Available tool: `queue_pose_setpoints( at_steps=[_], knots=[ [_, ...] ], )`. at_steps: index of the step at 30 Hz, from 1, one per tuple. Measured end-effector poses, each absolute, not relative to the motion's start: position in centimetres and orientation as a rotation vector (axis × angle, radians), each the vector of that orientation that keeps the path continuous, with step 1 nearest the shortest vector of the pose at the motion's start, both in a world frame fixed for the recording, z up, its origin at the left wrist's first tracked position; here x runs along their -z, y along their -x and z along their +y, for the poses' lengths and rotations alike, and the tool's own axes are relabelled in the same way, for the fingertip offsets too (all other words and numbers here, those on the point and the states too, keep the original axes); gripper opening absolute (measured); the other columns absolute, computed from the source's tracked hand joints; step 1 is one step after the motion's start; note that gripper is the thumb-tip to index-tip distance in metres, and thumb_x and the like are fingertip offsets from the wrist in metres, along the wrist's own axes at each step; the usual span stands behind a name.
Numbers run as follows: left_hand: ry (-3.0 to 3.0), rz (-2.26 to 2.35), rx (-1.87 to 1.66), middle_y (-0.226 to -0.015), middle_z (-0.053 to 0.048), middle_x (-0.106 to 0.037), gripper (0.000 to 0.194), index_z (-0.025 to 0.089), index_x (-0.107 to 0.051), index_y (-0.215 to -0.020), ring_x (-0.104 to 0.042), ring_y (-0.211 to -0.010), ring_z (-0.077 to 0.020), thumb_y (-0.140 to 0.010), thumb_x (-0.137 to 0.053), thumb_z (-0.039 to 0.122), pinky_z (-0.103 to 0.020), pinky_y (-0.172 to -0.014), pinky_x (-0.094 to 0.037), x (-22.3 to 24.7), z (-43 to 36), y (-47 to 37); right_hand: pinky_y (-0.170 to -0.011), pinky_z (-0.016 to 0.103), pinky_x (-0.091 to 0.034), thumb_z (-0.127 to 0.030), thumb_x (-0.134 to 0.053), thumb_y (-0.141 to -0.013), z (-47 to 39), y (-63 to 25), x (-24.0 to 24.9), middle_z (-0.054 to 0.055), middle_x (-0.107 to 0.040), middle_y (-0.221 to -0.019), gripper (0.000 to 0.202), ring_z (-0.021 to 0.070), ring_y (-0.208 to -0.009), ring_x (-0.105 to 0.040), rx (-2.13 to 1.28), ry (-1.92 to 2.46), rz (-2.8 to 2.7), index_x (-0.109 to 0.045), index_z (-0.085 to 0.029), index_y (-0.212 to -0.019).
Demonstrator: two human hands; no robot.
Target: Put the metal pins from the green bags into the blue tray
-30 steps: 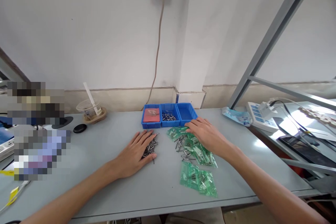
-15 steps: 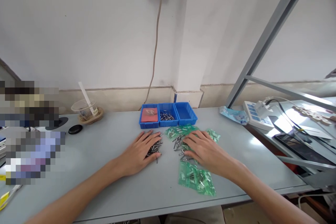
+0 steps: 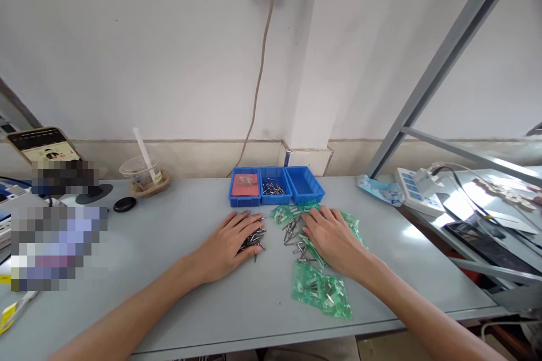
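Observation:
My left hand (image 3: 231, 245) lies flat on the table, fingers spread and curved around a pile of small metal pins (image 3: 253, 238) that look like blind rivets; its palm hides some of them. My right hand (image 3: 332, 236) rests with outstretched fingers over green plastic bags (image 3: 292, 214), beside a second loose group of metal pins (image 3: 301, 249). Whatever lies under its palm is hidden. Nearer the front edge are more green bags (image 3: 322, 290) with small pieces inside.
Behind the hands stand three joined blue bins: the left bin (image 3: 244, 201) holds a pink sheet, the middle bin (image 3: 276, 199) metal pins. A cup with a straw (image 3: 144, 164) and a black disc (image 3: 125, 204) are left. A power strip (image 3: 417, 190) and metal frame (image 3: 387, 144) are right.
My right hand has shifted slightly backward and right over the green bags, uncovering more pins beside it. My left hand stays at its pile. The view has swung a little left.

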State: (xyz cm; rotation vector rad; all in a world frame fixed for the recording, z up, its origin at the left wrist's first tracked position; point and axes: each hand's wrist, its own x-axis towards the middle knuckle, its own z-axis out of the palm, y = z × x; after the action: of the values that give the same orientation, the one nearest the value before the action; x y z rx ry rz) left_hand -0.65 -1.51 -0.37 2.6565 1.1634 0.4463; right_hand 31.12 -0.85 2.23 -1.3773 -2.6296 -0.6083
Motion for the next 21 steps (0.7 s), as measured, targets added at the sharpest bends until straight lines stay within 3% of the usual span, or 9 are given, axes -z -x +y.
queue_pose_setpoints(
  at_steps=[7, 12, 21],
  knots=[
    [-2.66, 1.156, -0.45, -0.168, 0.0, -0.037, 0.055, 0.036, -0.038, -0.161, -0.03, -0.157, -0.0278, -0.11, -0.04, 0.057, -0.052, -0.13, -0.02, 0.2, -1.6, 0.7, -0.084, 0.046, -0.049, -0.023, -0.042, -0.109, -1.6, -30.9, -3.4, 0.014, -0.066, -0.112, 0.03, 0.0317, -0.1, -0.059, 0.31, 1.341, -2.653, -0.069, -0.022, -0.122],
    [-2.65, 1.164, -0.446, -0.168, 0.0, -0.037, 0.056, 0.036, -0.038, -0.162, -0.03, -0.157, -0.0285, -0.11, -0.041, 0.057, -0.053, -0.131, -0.021, 0.3, -1.5, 0.7, -0.099, 0.054, -0.046, -0.018, -0.042, -0.108, -2.2, -30.8, -2.7, 0.016, -0.068, -0.127, 0.034, 0.0363, -0.118, -0.058, 0.33, 1.302, -2.634, -0.066, -0.021, -0.132],
    [-2.672, 1.148, -0.47, -0.167, 0.0, -0.039, 0.055, 0.035, -0.039, -0.161, -0.032, -0.156, -0.0282, -0.11, -0.043, 0.055, -0.053, -0.13, -0.023, 0.4, -1.5, 0.9, -0.106, 0.055, -0.043, -0.018, -0.039, -0.109, -2.6, -30.6, -3.1, 0.012, -0.067, -0.138, 0.038, 0.0341, -0.124, -0.056, 0.198, 1.225, -2.663, -0.061, -0.02, -0.14]
  ],
)
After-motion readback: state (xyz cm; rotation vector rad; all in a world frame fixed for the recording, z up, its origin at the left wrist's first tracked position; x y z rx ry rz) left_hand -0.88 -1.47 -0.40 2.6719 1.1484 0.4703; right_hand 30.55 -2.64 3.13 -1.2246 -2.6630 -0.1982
